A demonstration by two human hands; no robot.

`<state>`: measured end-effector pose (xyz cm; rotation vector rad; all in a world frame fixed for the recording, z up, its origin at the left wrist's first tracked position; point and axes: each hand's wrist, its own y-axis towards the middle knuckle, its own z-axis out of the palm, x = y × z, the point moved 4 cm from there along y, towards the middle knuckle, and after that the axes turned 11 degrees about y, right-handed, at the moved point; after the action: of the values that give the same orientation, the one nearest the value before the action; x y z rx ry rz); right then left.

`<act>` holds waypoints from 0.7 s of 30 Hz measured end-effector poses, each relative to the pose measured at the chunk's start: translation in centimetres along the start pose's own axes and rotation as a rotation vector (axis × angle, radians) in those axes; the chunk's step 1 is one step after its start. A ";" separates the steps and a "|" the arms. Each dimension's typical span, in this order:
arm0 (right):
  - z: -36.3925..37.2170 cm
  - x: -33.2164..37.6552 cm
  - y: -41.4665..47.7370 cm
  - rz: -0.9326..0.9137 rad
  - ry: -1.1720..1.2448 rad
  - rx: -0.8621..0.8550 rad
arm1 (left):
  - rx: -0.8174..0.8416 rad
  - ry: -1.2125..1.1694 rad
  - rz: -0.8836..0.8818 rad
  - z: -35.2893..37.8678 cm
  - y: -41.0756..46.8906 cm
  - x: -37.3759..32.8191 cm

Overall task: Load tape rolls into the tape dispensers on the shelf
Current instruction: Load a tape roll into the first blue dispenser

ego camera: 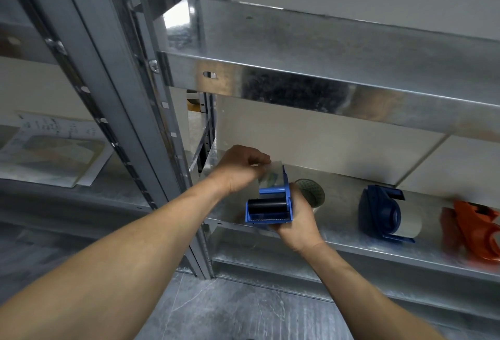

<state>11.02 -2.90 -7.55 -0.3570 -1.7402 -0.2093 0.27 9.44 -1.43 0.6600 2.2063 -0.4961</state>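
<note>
Right hand: I see it gripping the blue dispenser by its side, at the front edge of the shelf, black roller towards camera.
Left hand: fingertips pinch the clear tape strip at the dispenser's far end.
Tape roll: on the shelf, just behind the right hand.
Dark blue dispenser: on the shelf further right, tape fitted.
Orange dispenser: far right, blurred.

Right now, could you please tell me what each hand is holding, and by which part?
The right hand grips the blue dispenser by its right side; the left hand pinches the clear tape end.
</note>
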 end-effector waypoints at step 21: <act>0.7 0.4 -0.6 0.003 0.071 -0.047 | 0.008 0.022 0.007 0.3 0.0 0.4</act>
<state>10.09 -3.20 -7.24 -0.3823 -1.6668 -0.2576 0.17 9.39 -1.91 0.6800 2.2229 -0.4964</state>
